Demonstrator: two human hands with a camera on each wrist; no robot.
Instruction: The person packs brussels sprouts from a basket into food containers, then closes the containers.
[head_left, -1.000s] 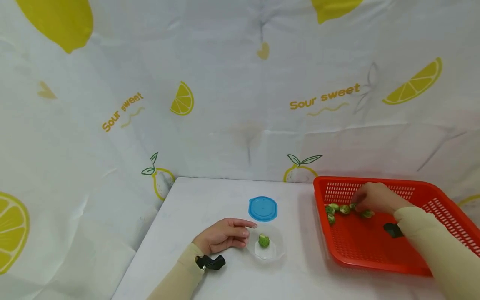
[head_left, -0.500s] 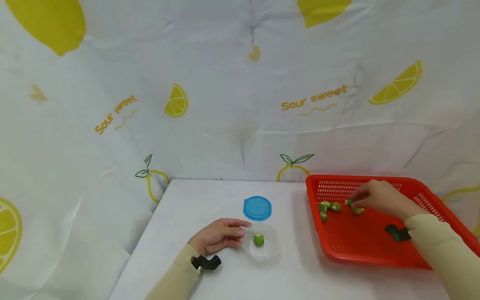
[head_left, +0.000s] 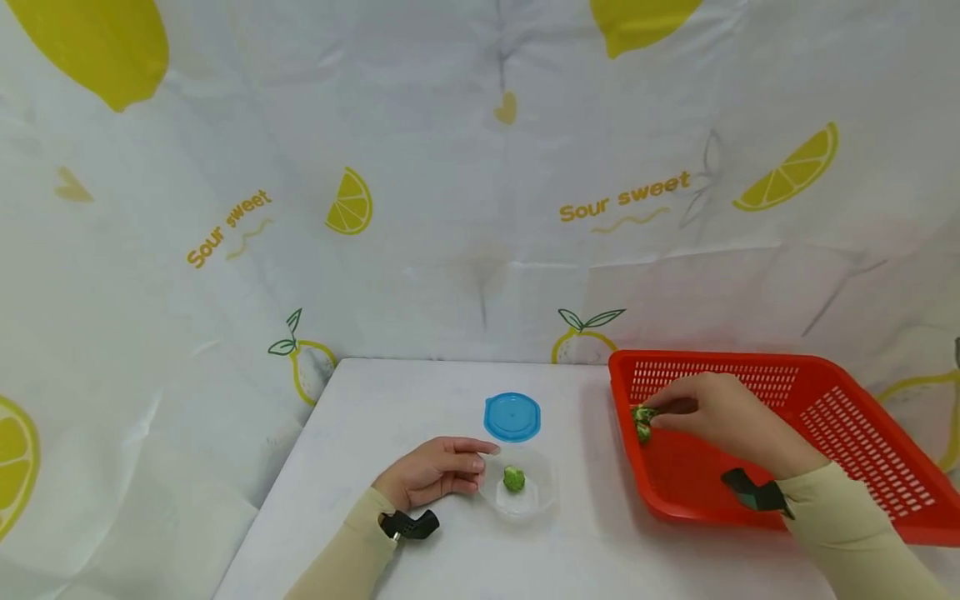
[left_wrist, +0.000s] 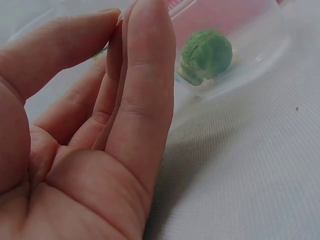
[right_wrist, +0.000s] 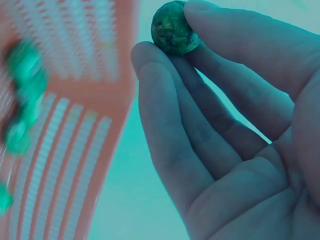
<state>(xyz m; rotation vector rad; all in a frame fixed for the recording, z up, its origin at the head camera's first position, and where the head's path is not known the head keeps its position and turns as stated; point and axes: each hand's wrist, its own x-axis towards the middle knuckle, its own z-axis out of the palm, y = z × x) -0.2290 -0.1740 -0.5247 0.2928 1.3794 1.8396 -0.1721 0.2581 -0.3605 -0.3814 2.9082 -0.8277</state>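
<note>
At the left, my left hand (head_left: 435,472) pinches the rim of a small clear plastic bowl (head_left: 538,498) between thumb and fingers. One green Brussels sprout (head_left: 513,479) lies in this bowl; the left wrist view shows the sprout (left_wrist: 206,56) through the clear wall. Over the left part of the red basket (head_left: 697,479), my right hand (head_left: 720,421) holds another Brussels sprout (right_wrist: 174,27) between thumb and fingertips. More sprouts (head_left: 642,433) lie against the basket's left wall, some of them hidden behind the fingers.
Behind the bowl, a blue lid (head_left: 512,417) lies flat on the white table (head_left: 420,400). The basket's raised, slotted walls stand at the table's right side. A white sheet (head_left: 450,167) with printed lemons hangs behind the table.
My right hand has lifted a Brussels sprout from the basket's floor and moved left, over the basket's left side. The left hand stays at the bowl. The head view has shifted slightly.
</note>
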